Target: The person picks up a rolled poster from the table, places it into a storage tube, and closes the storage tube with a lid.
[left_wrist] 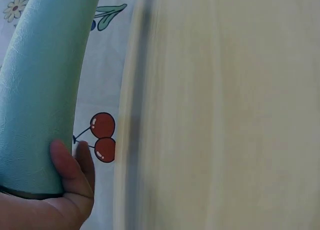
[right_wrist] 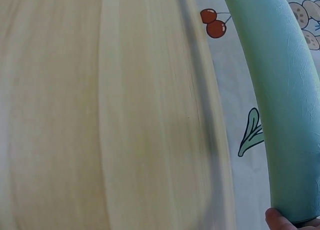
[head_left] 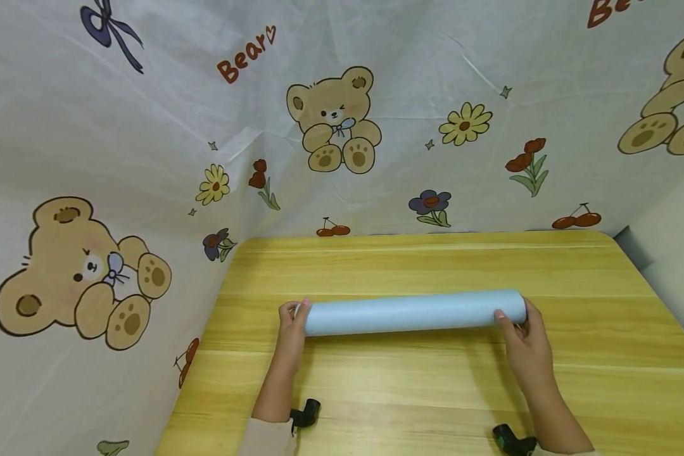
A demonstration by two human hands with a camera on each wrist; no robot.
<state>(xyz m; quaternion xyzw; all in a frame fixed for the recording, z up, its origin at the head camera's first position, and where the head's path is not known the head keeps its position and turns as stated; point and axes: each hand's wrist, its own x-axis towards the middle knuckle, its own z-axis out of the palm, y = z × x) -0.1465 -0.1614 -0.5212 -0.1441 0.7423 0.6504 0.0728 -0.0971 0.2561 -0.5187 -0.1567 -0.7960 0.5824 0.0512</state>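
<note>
A long pale blue roll (head_left: 410,313), like a rolled-up desk mat, is held almost level above the wooden table. Its right end sits slightly higher in the head view. My left hand (head_left: 291,329) grips the left end, thumb on the near side. At the other end, my right hand (head_left: 529,348) grips it with the thumb in front and fingers round the edge. Up close in the left wrist view, the roll (left_wrist: 42,90) has a finely creased, leathery surface and a dark end edge. Only the fingertips of the right hand (right_wrist: 281,221) show in the right wrist view.
The yellow wood-grain table (head_left: 410,392) spreads beneath both arms. A white cloth (head_left: 399,82) printed with bears, flowers and cherries hangs behind it and along the left side. Black wrist devices (head_left: 306,413) sit by both forearms. A pale surface (head_left: 672,266) borders the right.
</note>
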